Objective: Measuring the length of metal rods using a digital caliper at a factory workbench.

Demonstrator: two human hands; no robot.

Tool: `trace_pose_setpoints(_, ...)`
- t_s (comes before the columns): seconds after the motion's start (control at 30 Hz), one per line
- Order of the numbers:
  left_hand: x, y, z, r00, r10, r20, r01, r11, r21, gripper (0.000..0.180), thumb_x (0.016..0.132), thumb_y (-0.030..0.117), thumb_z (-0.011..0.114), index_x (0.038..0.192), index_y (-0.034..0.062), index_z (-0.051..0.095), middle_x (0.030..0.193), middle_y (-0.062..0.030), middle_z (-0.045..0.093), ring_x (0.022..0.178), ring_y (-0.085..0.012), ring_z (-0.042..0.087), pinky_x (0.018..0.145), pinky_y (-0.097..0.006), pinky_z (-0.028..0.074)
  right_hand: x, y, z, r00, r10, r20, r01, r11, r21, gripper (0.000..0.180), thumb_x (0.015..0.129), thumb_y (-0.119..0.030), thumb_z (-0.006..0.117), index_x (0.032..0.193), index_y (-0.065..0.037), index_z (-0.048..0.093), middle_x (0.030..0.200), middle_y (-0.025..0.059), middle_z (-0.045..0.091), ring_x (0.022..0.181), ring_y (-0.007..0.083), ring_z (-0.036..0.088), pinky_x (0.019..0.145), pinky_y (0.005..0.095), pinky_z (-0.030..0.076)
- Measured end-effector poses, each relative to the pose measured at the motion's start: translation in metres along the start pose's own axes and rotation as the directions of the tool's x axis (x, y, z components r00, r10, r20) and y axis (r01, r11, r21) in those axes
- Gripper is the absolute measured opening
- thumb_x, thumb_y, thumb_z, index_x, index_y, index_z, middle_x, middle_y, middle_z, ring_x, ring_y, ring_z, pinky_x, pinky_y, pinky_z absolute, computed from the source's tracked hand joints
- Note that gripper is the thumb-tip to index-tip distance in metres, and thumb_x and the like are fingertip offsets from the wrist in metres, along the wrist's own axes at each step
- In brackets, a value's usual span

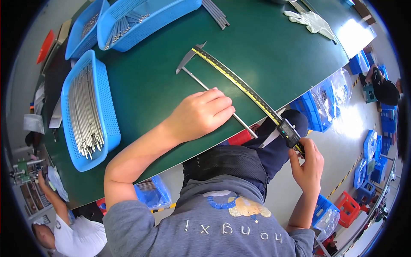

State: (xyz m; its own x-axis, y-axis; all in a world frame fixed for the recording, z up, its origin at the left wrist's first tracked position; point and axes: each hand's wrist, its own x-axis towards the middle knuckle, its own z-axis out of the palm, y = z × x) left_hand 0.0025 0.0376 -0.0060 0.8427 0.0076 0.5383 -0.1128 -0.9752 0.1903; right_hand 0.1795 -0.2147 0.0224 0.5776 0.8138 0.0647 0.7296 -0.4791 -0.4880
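A long digital caliper (240, 84) reaches slantwise over the green table (150, 81), its fixed jaw on the tabletop. My right hand (310, 166) pinches the caliper's lower end beside the display, out past the table edge. Under my left hand (201, 112) runs a thin metal rod (195, 78), with my fingers curled round its middle. The rod's far end touches or nearly touches the fixed jaw. Its near end sticks out past the table edge near the sliding jaw (270, 138); a small gap shows between them.
At the left stands a blue basket (113, 118) full of metal rods. Two more blue baskets (150, 25) with parts sit at the back left. Loose grey rods (215, 13) and a white glove (310, 21) lie farther back. Blue crates (310, 111) line the floor at right.
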Motion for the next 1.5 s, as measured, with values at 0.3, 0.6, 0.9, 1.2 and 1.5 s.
trace_pose_setpoints(0.3, -0.001, 0.002, 0.001, 0.999, -0.011, 0.030, 0.011, 1.000, -0.004, 0.018, 0.069, 0.007, 0.063, 0.087, 0.0038, 0.065, 0.088, -0.0059, 0.061, 0.083, -0.0215, 0.062, 0.076, -0.034, 0.055, 0.001, 0.003, 0.007, 0.997, -0.052, -0.049, 0.052, 0.999, 0.011, 0.022, 0.076, -0.016, 0.070, 0.087, -0.003, 0.057, 0.064, 0.0090, 0.053, 0.049, 0.0206, 0.051, 0.047, 0.0319, 0.040)
trace_pose_setpoints(0.6, 0.001, 0.003, 0.003, 1.000, 0.022, 0.012, -0.021, 0.999, -0.044, 0.019, 0.069, 0.008, 0.063, 0.087, 0.0041, 0.066, 0.088, -0.0060, 0.062, 0.084, -0.0215, 0.062, 0.076, -0.034, 0.055, -0.001, 0.004, 0.006, 0.995, 0.027, -0.094, -0.041, 0.988, -0.151, 0.036, 0.071, -0.029, 0.079, 0.076, -0.003, 0.055, 0.055, 0.0075, 0.046, 0.048, 0.0216, 0.045, 0.047, 0.0316, 0.037)
trace_pose_setpoints(0.9, 0.002, 0.001, -0.002, 0.998, -0.055, -0.011, 0.054, 0.998, -0.027, 0.017, 0.068, 0.006, 0.064, 0.085, 0.0046, 0.067, 0.086, -0.0062, 0.063, 0.081, -0.0224, 0.063, 0.076, -0.035, 0.056, 0.005, -0.006, 0.006, 0.998, -0.068, 0.003, 0.068, 0.996, -0.064, 0.025, 0.078, -0.018, 0.069, 0.097, -0.005, 0.059, 0.073, 0.0067, 0.058, 0.054, 0.0205, 0.057, 0.050, 0.0306, 0.043)
trace_pose_setpoints(1.2, 0.001, 0.006, 0.001, 0.998, -0.054, 0.038, 0.055, 0.998, -0.010, 0.015, 0.069, 0.008, 0.064, 0.083, 0.0052, 0.066, 0.088, -0.0051, 0.062, 0.084, -0.0220, 0.062, 0.073, -0.032, 0.055, -0.007, -0.003, 0.003, 0.998, -0.067, 0.012, 0.068, 0.997, -0.028, 0.030, 0.079, -0.014, 0.067, 0.104, -0.001, 0.056, 0.075, 0.0107, 0.057, 0.057, 0.0244, 0.058, 0.051, 0.0334, 0.043)
trace_pose_setpoints(1.5, 0.006, 0.003, -0.004, 0.998, -0.058, 0.009, 0.058, 0.998, -0.033, 0.016, 0.069, 0.002, 0.063, 0.085, 0.0046, 0.066, 0.085, -0.0059, 0.061, 0.079, -0.0242, 0.063, 0.077, -0.036, 0.055, -0.008, 0.000, 0.009, 0.993, -0.116, -0.014, 0.114, 0.988, -0.108, 0.032, 0.080, -0.023, 0.070, 0.103, -0.005, 0.057, 0.074, 0.0083, 0.056, 0.056, 0.0260, 0.056, 0.050, 0.0347, 0.042)
